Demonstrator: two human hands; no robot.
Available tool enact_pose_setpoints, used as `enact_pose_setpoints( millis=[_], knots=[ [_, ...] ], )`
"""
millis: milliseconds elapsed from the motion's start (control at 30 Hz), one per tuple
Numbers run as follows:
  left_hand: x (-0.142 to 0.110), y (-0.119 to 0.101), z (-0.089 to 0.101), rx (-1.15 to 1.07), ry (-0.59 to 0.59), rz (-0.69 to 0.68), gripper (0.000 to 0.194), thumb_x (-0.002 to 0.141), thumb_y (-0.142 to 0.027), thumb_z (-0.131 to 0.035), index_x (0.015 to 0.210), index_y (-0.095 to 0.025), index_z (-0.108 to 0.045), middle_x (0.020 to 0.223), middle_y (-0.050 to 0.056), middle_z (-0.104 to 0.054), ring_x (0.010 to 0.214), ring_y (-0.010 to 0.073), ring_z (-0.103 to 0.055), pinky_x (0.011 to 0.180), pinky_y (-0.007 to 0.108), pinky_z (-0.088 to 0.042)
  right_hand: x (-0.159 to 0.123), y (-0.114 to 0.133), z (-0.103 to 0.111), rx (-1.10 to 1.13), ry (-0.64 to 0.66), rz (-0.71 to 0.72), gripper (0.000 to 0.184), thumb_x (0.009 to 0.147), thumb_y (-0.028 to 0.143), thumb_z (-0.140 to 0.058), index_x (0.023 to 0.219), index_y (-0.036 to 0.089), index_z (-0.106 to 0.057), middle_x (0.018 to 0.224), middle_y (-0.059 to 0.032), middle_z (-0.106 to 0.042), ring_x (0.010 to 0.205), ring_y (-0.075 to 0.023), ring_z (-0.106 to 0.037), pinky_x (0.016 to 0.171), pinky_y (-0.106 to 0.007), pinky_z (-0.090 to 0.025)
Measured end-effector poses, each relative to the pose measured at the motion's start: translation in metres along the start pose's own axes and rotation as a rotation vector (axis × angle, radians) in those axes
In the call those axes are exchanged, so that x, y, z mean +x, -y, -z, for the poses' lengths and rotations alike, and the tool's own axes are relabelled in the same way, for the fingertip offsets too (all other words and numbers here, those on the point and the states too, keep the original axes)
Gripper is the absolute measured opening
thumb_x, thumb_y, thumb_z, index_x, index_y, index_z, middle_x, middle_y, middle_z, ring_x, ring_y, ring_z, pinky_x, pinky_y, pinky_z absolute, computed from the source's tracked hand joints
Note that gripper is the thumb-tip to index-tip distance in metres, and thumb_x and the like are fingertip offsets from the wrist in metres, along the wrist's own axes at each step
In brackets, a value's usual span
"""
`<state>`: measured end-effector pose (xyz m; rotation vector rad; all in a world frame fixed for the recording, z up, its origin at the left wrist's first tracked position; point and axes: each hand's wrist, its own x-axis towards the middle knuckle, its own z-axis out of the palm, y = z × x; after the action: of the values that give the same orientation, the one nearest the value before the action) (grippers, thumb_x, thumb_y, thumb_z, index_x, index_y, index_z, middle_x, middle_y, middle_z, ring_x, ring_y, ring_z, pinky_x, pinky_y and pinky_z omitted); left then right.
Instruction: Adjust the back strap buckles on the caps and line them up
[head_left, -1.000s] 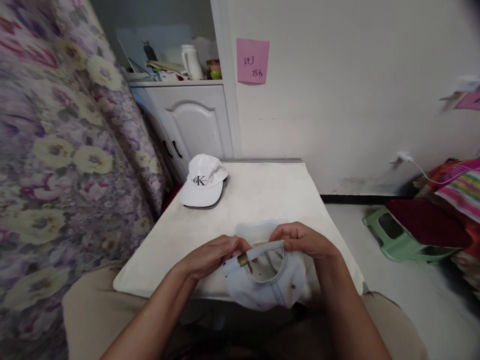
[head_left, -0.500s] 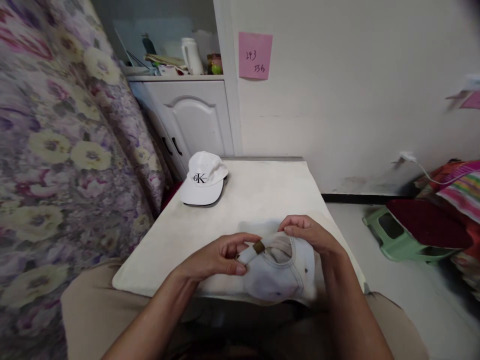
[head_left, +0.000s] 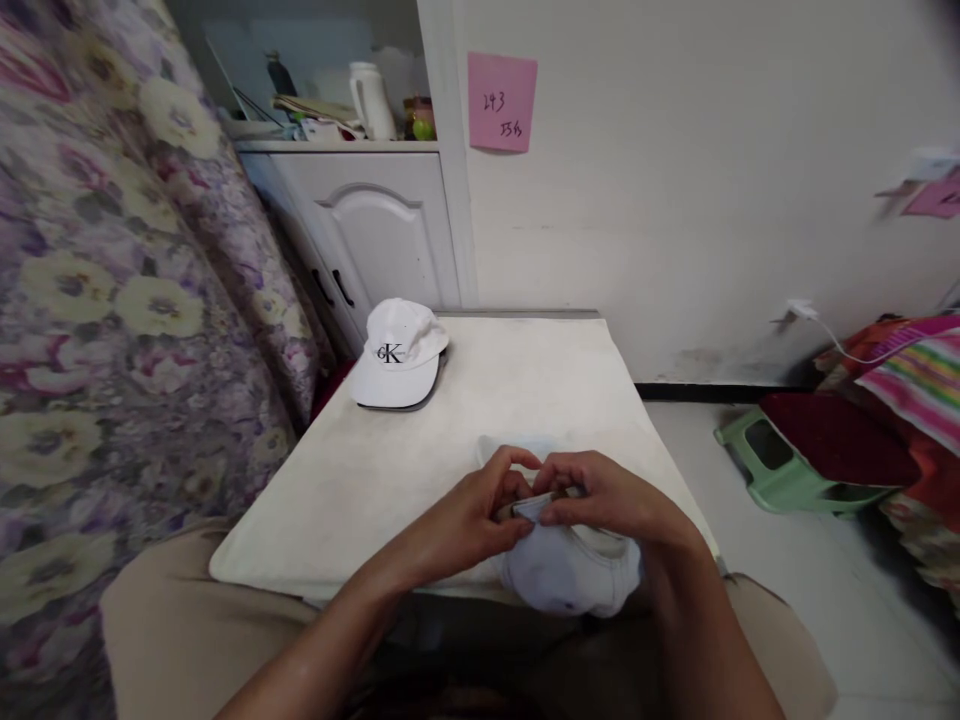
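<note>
A pale white cap point(head_left: 564, 572) lies at the near edge of the white table point(head_left: 420, 460), its back facing me. My left hand point(head_left: 471, 520) and my right hand point(head_left: 600, 492) meet over its rear strap, fingers pinched together on the strap and its small brass buckle, which is mostly hidden under the fingertips. A second white cap with a black logo point(head_left: 396, 352) rests at the table's far left corner, apart from both hands.
A flowered curtain point(head_left: 112, 300) hangs along the left. Behind the table stand a white cupboard point(head_left: 367, 230) with a jug and clutter on top, and a wall with a pink note point(head_left: 501, 102). A green stool point(head_left: 787, 470) and striped bedding point(head_left: 915, 390) sit at the right.
My hands have drawn together over the strap, hiding the buckle that showed between them before. The cap has shifted slightly toward me.
</note>
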<state>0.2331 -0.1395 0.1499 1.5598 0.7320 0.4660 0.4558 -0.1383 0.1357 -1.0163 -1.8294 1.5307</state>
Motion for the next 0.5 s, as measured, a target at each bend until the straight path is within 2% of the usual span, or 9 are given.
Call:
enact_pose_setpoints(
  millis=[100, 267, 333, 500],
  knots=[
    [0.002, 0.003, 0.001, -0.038, -0.002, -0.01, 0.041, 0.088, -0.023, -0.065, 0.123, -0.026, -0.044, 0.088, -0.003, -0.056, 0.078, 0.0141, -0.05, 0.067, 0.027, -0.036, 0.005, -0.007, 0.002, 0.148, 0.0, -0.021, 0.018, 0.078, 0.03, -0.078, 0.09, 0.02, -0.068, 0.069, 0.0045, -0.058, 0.064, -0.0114, -0.052, 0.058, -0.024, -0.037],
    [0.0, 0.01, 0.01, -0.055, -0.045, 0.015, 0.054, 0.079, -0.027, -0.076, 0.123, -0.026, -0.044, 0.09, -0.003, -0.057, 0.082, 0.0158, -0.053, 0.071, 0.027, -0.04, 0.008, -0.009, 0.008, 0.331, -0.036, -0.004, 0.024, 0.076, 0.031, -0.081, 0.092, 0.019, -0.067, 0.063, 0.0059, -0.055, 0.054, -0.0087, -0.046, 0.052, -0.022, -0.033],
    [-0.002, 0.009, 0.014, -0.02, -0.062, 0.002, 0.049, 0.082, -0.026, -0.073, 0.122, -0.025, -0.046, 0.091, -0.002, -0.057, 0.084, 0.0163, -0.054, 0.073, 0.028, -0.041, 0.011, -0.009, 0.007, 0.366, -0.044, 0.012, 0.026, 0.075, 0.033, -0.081, 0.091, 0.019, -0.066, 0.065, 0.0053, -0.057, 0.054, -0.0084, -0.047, 0.051, -0.022, -0.034],
    [-0.007, 0.002, 0.02, 0.218, -0.218, -0.06, 0.036, 0.085, -0.022, -0.066, 0.118, -0.024, -0.051, 0.096, -0.001, -0.057, 0.087, 0.0175, -0.053, 0.075, 0.028, -0.043, 0.022, -0.013, -0.002, 0.363, -0.041, 0.044, 0.028, 0.078, 0.037, -0.079, 0.092, 0.019, -0.063, 0.065, 0.005, -0.058, 0.055, -0.0093, -0.053, 0.052, -0.022, -0.041]
  ],
)
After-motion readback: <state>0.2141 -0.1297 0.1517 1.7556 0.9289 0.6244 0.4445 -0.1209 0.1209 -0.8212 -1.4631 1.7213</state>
